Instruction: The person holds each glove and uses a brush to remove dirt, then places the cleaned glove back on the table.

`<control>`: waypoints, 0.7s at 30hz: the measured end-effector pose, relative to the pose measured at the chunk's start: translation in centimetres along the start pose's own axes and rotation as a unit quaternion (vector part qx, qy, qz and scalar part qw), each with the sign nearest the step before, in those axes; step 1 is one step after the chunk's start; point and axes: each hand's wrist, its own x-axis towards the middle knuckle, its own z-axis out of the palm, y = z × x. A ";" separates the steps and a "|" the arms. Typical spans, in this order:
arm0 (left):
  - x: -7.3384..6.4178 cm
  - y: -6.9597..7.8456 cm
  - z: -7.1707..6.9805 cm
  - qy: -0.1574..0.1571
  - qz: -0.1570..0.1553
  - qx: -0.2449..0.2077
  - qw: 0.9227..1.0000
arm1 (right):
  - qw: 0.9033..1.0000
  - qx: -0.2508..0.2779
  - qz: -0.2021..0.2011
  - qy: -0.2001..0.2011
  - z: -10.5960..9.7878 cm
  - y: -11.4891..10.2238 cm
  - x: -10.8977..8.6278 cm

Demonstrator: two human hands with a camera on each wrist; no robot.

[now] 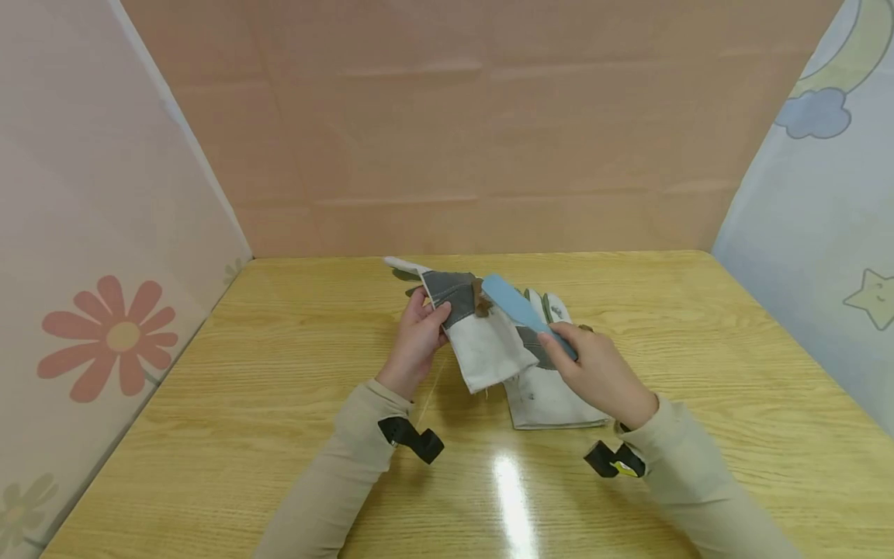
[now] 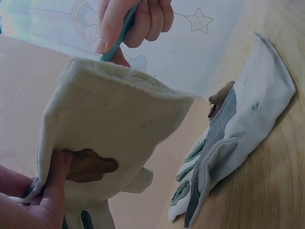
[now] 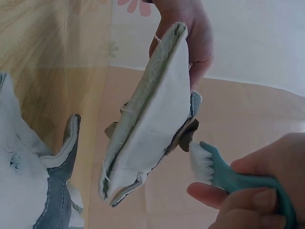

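Observation:
My left hand (image 1: 415, 338) pinches a white and grey work glove (image 1: 492, 349) by its side, holding it tilted above the table. Its frayed cuff opening faces me, and a brown patch (image 2: 90, 167) shows on the cloth. In my right hand (image 1: 597, 369) is a blue brush (image 1: 513, 299), gripped by the handle. White bristles (image 3: 201, 162) point at a brown piece (image 3: 189, 135) on the glove's edge; whether they touch it I cannot tell. A second work glove (image 1: 555, 400) lies on the table, partly behind the held one and my right hand.
The wooden table (image 1: 244, 435) runs to a brown back panel (image 1: 489, 155). Patterned side panels stand at the left (image 1: 105, 194) and right (image 1: 824, 233). A thin thread (image 1: 431, 392) hangs near my left wrist.

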 end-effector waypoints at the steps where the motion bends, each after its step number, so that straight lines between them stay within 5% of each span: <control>1: 0.0 0.0 0.0 0.003 0.000 -0.002 1.000 | 1.000 -0.001 -0.001 0.003 -0.1 0.0 0.0; 11: -0.1 -0.5 0.3 -0.028 -0.007 0.017 0.999 | 0.997 0.028 -0.048 0.051 1.5 -0.1 0.3; 21: 0.6 -0.3 -0.2 0.011 -0.006 -0.006 1.000 | 1.000 0.010 0.003 0.017 1.3 0.6 0.6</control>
